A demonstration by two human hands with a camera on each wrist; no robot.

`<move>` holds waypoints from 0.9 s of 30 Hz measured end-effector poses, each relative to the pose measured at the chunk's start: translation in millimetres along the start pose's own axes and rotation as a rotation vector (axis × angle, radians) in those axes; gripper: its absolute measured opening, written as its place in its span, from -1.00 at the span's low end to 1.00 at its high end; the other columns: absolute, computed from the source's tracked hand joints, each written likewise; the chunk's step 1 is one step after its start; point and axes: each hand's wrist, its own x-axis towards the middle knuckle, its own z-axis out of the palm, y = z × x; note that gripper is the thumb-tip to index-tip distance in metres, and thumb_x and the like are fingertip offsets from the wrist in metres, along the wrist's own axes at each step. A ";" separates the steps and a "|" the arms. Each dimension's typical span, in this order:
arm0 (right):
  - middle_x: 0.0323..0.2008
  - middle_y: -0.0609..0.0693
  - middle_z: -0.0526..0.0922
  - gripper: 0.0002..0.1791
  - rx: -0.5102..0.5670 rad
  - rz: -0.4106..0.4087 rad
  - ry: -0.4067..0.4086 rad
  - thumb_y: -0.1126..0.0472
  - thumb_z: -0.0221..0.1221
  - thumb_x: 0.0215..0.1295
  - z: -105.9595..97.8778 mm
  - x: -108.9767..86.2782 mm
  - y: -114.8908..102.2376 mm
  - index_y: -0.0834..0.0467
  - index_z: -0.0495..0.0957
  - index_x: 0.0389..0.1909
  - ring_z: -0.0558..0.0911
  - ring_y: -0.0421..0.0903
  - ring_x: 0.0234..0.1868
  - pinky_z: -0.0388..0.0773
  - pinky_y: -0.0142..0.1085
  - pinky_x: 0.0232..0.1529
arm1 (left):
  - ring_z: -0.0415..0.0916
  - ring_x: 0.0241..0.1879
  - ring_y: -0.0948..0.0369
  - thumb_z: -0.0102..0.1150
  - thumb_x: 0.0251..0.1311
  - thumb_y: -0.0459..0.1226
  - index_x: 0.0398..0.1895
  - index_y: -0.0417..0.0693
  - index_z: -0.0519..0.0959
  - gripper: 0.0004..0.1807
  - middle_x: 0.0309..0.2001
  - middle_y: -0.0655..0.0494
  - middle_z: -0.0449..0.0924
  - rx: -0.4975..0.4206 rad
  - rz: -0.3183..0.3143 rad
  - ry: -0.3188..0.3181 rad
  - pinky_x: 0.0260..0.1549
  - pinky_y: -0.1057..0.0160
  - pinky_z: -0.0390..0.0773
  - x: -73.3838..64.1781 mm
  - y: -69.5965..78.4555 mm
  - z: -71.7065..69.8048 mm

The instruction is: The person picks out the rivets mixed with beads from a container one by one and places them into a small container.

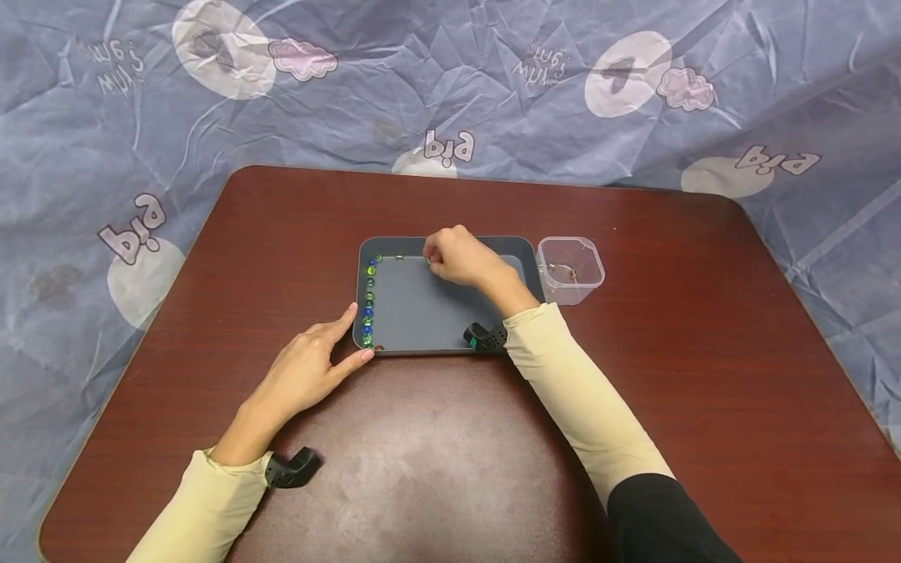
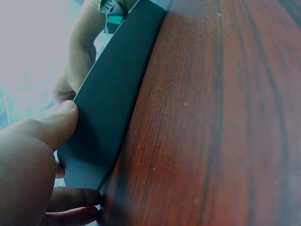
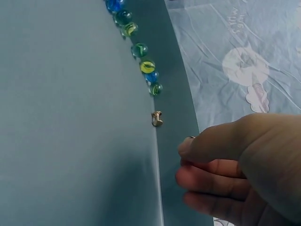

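Observation:
A grey rectangular tray (image 1: 450, 313) lies on the table. My left hand (image 1: 303, 367) steadies its near left corner, thumb on the front rim and straight fingers along the left side. Over the tray's far side, my right hand (image 1: 461, 256) pinches a small gold push pin (image 3: 190, 137) between thumb and fingers, which hide most of it. Another gold push pin (image 3: 157, 118), spool-shaped, lies along the far wall, left of that hand. Several glass marbles (image 1: 368, 312), blue, green and yellow, line the tray's left wall. A reddish marble (image 1: 379, 347) sits at the near left corner.
Right of the tray stands a clear plastic box (image 1: 572, 270) with several small gold pieces (image 1: 563, 271) in it. The dark red wooden table (image 1: 422, 453) reaches back to a printed blue-grey cloth (image 1: 394, 86). Black bands (image 1: 292, 469) circle both sleeved wrists.

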 end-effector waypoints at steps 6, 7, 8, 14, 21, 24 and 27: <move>-0.40 0.08 0.68 -0.84 0.026 -0.017 0.045 0.41 0.17 0.24 -2.6 -8.3 7.4 0.33 0.67 -0.21 0.59 -0.08 -0.36 0.55 -0.22 -0.21 | 0.37 0.27 -0.18 0.17 0.32 0.11 0.52 -0.17 0.15 -0.13 0.30 -0.29 0.40 -0.004 0.001 -0.001 0.16 -0.19 0.39 0.1 0.8 -0.6; -0.40 0.08 0.69 -0.84 0.031 -0.021 0.049 0.42 0.17 0.24 -3.1 -9.2 8.2 0.34 0.68 -0.21 0.60 -0.07 -0.35 0.55 -0.21 -0.21 | 0.37 0.27 -0.18 0.17 0.32 0.10 0.52 -0.17 0.15 -0.14 0.30 -0.30 0.40 -0.004 0.001 -0.002 0.16 -0.19 0.39 0.1 1.0 -0.8; -0.39 0.08 0.70 -0.84 0.034 -0.025 0.053 0.42 0.17 0.23 -3.6 -10.2 8.8 0.34 0.68 -0.21 0.61 -0.07 -0.35 0.56 -0.21 -0.21 | 0.37 0.27 -0.18 0.17 0.32 0.10 0.52 -0.17 0.15 -0.14 0.30 -0.30 0.40 -0.004 0.001 -0.001 0.16 -0.19 0.39 0.0 1.2 -1.1; -0.39 0.08 0.71 -0.83 0.031 -0.028 0.063 0.41 0.19 0.23 -6.3 -14.9 12.3 0.33 0.69 -0.21 0.63 -0.07 -0.33 0.57 -0.21 -0.19 | 0.37 0.27 -0.19 0.18 0.32 0.09 0.52 -0.17 0.15 -0.14 0.29 -0.30 0.40 -0.001 0.001 -0.001 0.15 -0.19 0.40 -0.4 2.5 -1.2; -0.40 0.06 0.69 -0.82 0.040 -0.018 0.077 0.41 0.17 0.22 -10.0 -22.7 14.2 0.33 0.70 -0.22 0.60 -0.08 -0.35 0.55 -0.22 -0.19 | 0.38 0.27 -0.18 0.17 0.32 0.10 0.52 -0.16 0.15 -0.14 0.30 -0.29 0.41 -0.003 -0.006 -0.003 0.15 -0.19 0.40 -0.7 3.4 -1.1; -0.42 0.05 0.69 -0.83 0.040 -0.008 0.081 0.40 0.19 0.23 -10.6 -26.7 15.9 0.33 0.70 -0.21 0.60 -0.09 -0.36 0.55 -0.22 -0.20 | 0.37 0.27 -0.17 0.17 0.32 0.11 0.53 -0.14 0.15 -0.14 0.30 -0.28 0.40 -0.007 -0.014 -0.007 0.15 -0.19 0.40 -0.7 3.7 -1.2; -0.45 0.03 0.67 -0.85 0.045 -0.002 0.091 0.40 0.20 0.23 -11.0 -30.4 17.7 0.31 0.70 -0.23 0.60 -0.10 -0.37 0.55 -0.23 -0.21 | 0.36 0.28 -0.18 0.16 0.32 0.11 0.53 -0.13 0.14 -0.14 0.31 -0.28 0.39 -0.009 -0.021 -0.012 0.15 -0.20 0.39 -1.0 3.9 -1.4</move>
